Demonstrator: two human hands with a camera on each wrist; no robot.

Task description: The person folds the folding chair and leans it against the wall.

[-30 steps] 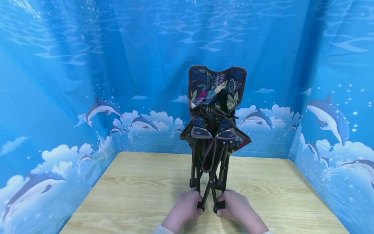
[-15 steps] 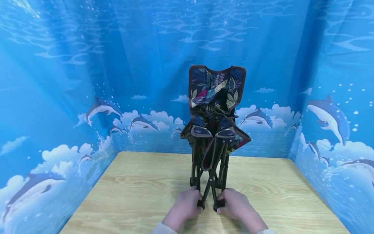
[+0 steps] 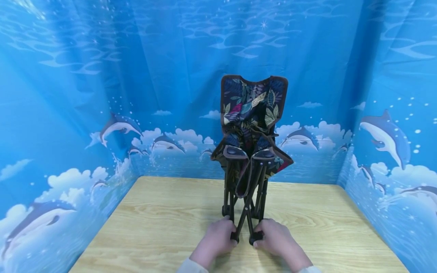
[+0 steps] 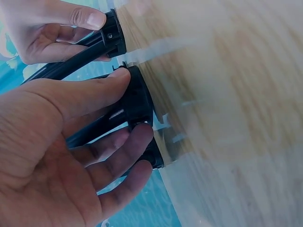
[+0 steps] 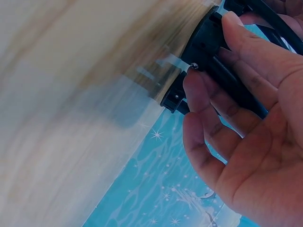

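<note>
A small folding chair [image 3: 254,100] with dark leaf-print fabric and black legs stands upright on the table, its frame drawn narrow and its seat cloth bunched. My left hand [image 3: 218,237] grips the black foot [image 4: 137,94] of the near left leg, thumb on one side and curled fingers on the other. On the near right leg, my right hand [image 3: 274,237] pinches the other black foot [image 5: 203,40] between thumb and fingers. Between the two hands the front legs cross. The rear feet [image 3: 226,210] rest on the table farther back.
The wood-grain table [image 3: 164,212] extends to both sides of the chair. Blue curtains [image 3: 164,76] printed with dolphins and clouds hang behind it and at the left and right.
Both hands keep their hold on the front feet. Chair and hands sit very slightly higher in the head view; otherwise almost nothing differs.
</note>
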